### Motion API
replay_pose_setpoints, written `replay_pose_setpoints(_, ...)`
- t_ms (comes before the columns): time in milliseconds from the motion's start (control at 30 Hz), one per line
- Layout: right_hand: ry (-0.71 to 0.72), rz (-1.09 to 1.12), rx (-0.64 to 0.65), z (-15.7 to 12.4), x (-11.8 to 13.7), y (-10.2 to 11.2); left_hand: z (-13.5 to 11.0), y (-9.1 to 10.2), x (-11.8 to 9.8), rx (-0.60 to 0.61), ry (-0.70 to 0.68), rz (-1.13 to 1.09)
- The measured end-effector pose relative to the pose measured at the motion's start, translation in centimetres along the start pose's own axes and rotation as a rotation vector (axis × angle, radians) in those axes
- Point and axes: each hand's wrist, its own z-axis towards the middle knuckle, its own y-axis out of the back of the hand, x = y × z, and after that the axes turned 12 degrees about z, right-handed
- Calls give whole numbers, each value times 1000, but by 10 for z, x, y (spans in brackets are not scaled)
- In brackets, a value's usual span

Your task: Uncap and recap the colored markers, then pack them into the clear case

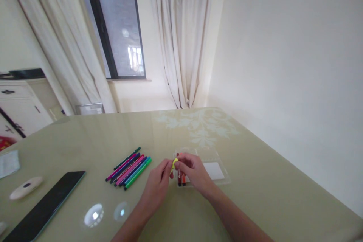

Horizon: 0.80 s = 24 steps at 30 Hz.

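Between the fingertips of my two hands is a yellow marker (175, 162), mostly covered by the fingers. My left hand (158, 180) is closed in a pinch on its near-left end. From the other side, my right hand (197, 172) pinches it with thumb and fingers. Beneath the hands lies a clear plastic case (226, 174) with a white card (214, 170) in it. A dark brown marker (179, 180) and an orange marker (183, 180) lie side by side in the case's left part, partly hidden by my right hand.
Left of my hands, several markers (130, 170) in green, blue, pink and purple lie in a slanted row. Farther left are a black tablet (48, 204), a white oval device (27, 188) and a pale folded cloth or packet (9, 163). A wall (283, 64) borders the table's right side.
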Motion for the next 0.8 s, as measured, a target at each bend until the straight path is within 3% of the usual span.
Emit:
replay_pose_setpoints(233, 63, 267, -226, 8, 4, 21, 1, 0, 4, 64, 73, -121)
replay_pose_setpoints(400, -1, 305, -198, 8, -2, 21, 2, -2, 7, 3, 85, -135)
replay_pose_setpoints(500, 2, 292, -184, 7, -4, 15, 1, -4, 6, 64, 82, -193)
replay_pose_setpoints(633, 7, 242, -194, 7, -2, 14, -3, -9, 4, 171, 20, -180)
replay_pose_setpoints(800, 40, 131, -298, 14, -1, 33, -11, -14, 4, 99, -224, 182)
